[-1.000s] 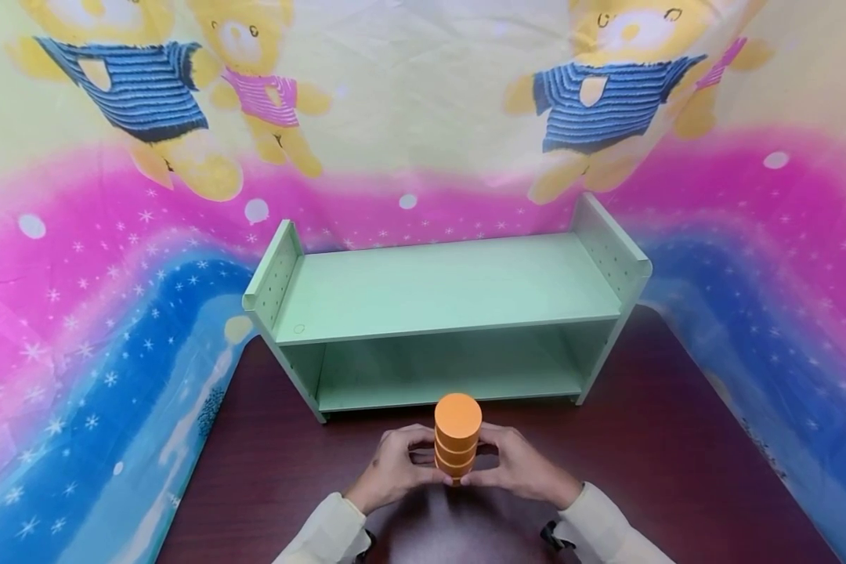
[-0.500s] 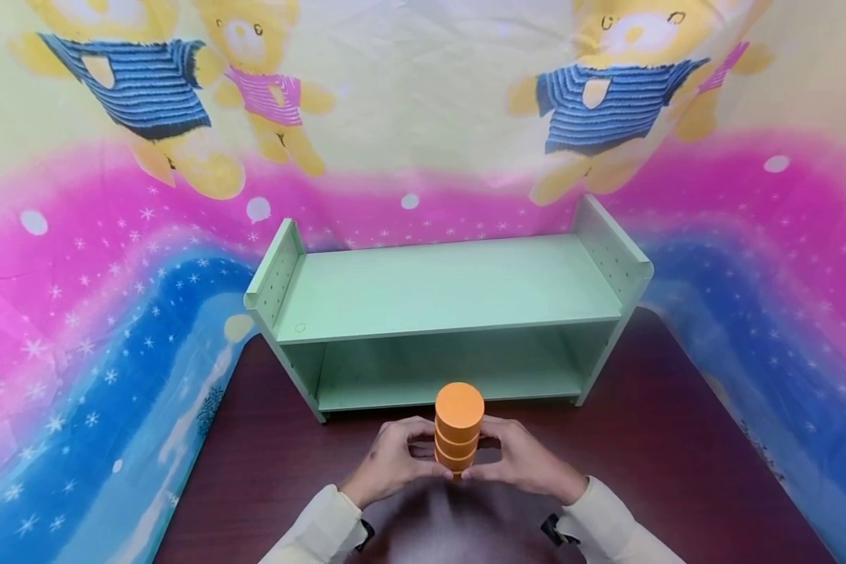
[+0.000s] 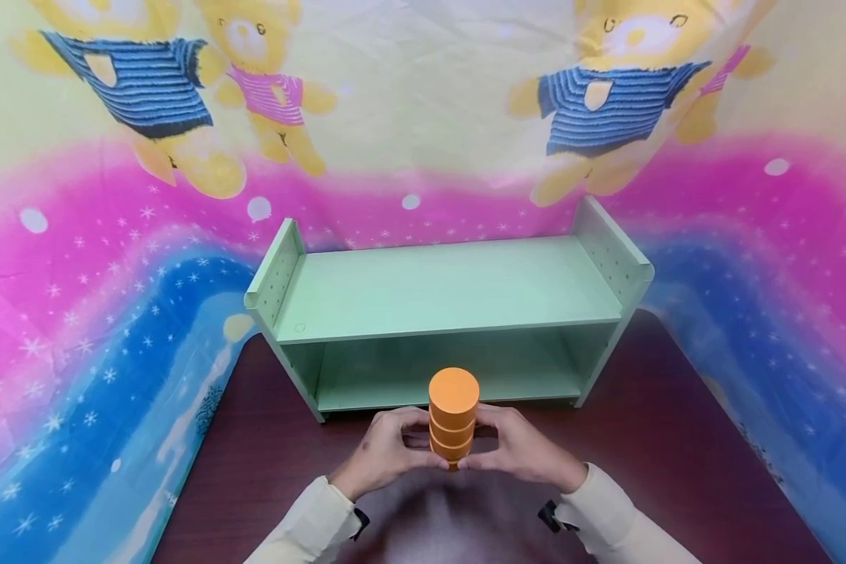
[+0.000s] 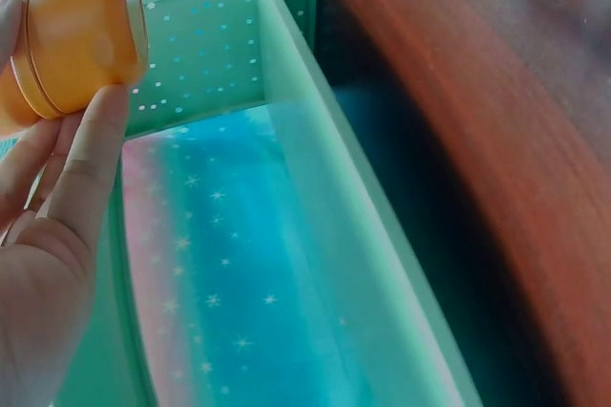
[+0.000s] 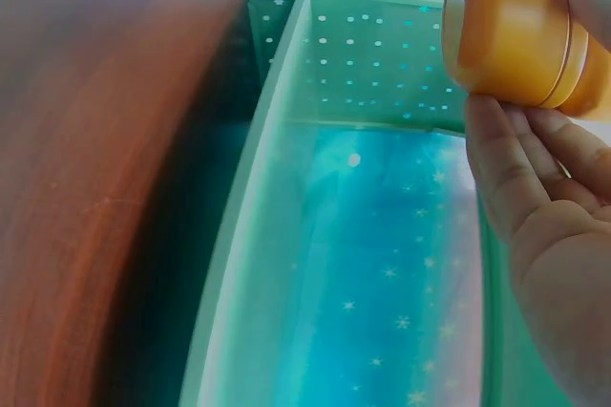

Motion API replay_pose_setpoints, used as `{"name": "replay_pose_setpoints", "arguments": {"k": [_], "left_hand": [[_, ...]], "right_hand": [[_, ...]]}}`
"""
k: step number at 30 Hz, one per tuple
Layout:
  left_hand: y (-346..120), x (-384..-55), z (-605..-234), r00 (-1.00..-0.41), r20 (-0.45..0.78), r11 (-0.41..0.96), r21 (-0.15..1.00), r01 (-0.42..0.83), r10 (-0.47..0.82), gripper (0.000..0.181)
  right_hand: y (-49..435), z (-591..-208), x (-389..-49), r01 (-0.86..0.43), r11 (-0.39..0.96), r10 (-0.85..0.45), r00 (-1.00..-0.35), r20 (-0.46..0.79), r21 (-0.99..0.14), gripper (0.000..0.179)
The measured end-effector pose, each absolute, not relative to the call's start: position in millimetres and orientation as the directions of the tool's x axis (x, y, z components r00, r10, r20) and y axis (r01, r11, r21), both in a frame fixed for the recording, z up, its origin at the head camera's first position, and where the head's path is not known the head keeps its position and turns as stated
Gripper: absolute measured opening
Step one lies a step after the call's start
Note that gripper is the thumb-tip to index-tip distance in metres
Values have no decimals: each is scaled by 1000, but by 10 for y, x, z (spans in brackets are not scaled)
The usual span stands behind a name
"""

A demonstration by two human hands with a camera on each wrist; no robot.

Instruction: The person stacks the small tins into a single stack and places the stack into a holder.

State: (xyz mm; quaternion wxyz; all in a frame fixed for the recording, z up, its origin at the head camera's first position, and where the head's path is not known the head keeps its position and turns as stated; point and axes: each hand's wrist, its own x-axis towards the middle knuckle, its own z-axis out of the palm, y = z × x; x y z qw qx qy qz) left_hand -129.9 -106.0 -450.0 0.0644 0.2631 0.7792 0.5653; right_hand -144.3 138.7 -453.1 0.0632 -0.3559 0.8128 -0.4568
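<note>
Both hands hold an orange cylindrical container (image 3: 454,415) upright in front of the shelf, above the table. Its top is flat and smooth, and grooves ring its side, so it looks like several round sections stacked up. The left hand (image 3: 384,450) grips it from the left, thumb at the near side near the bottom and fingers behind. From the right, the right hand (image 3: 518,450) grips it the same way. In the left wrist view, fingertips press against the orange container (image 4: 81,34); the right wrist view shows the orange container (image 5: 511,30) with fingers along its side.
A pale green two-tier shelf (image 3: 451,286) with raised, perforated end panels stands at the back of the dark red-brown table (image 3: 677,470). Behind and beside it hangs a cloth (image 3: 409,102) printed with bears and snowflakes.
Both hands have raised the orange container and moved it slightly forward, towards the shelf. Their grip looks the same. The shelf has not moved.
</note>
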Motion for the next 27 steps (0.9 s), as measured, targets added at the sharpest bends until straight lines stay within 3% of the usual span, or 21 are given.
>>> {"name": "replay_pose_setpoints", "arguments": {"k": [7, 27], "left_hand": [[-1094, -1333, -4371, -847, 167, 208, 929, 307, 504, 46], [-1090, -1449, -4073, -829, 196, 262, 889, 376, 524, 46]], "right_hand": [[1364, -4378, -1473, -501, 346, -641, -743, 190, -793, 57], [1380, -4117, -1589, -466, 313, -643, -745, 177, -828, 55]]}}
